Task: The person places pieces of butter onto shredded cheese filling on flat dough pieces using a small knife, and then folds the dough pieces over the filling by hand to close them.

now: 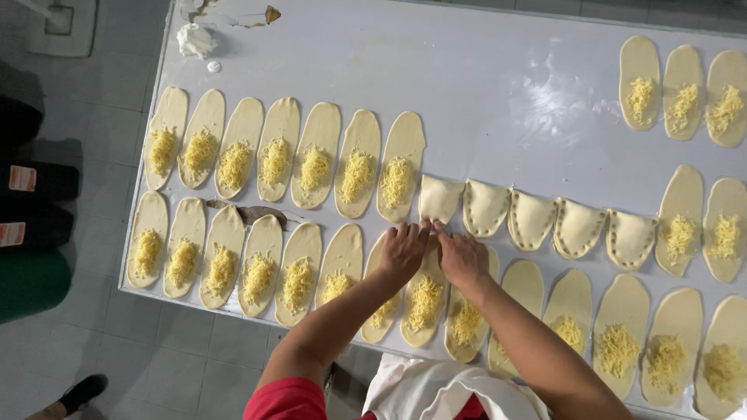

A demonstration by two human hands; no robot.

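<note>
Both hands meet at the lower edge of a folded dough pocket [438, 198] in the middle of the steel table [482, 93]. My left hand [402, 250] and my right hand [461, 255] press their fingertips against that pocket's open edge, holding nothing. Beneath my hands lie flat oval dough pieces with grated cheese [425, 303]. To the right runs a row of folded, crimped pockets [531, 218]. To the left stand two rows of open ovals topped with cheese [315, 167].
More cheese-topped ovals lie at the far right [683, 93] and along the front edge [618, 346]. A lump of white dough [194, 39] sits at the table's back left corner. A dark scrap [261, 212] lies between the left rows. A person's shoe [82, 391] shows on the tiled floor.
</note>
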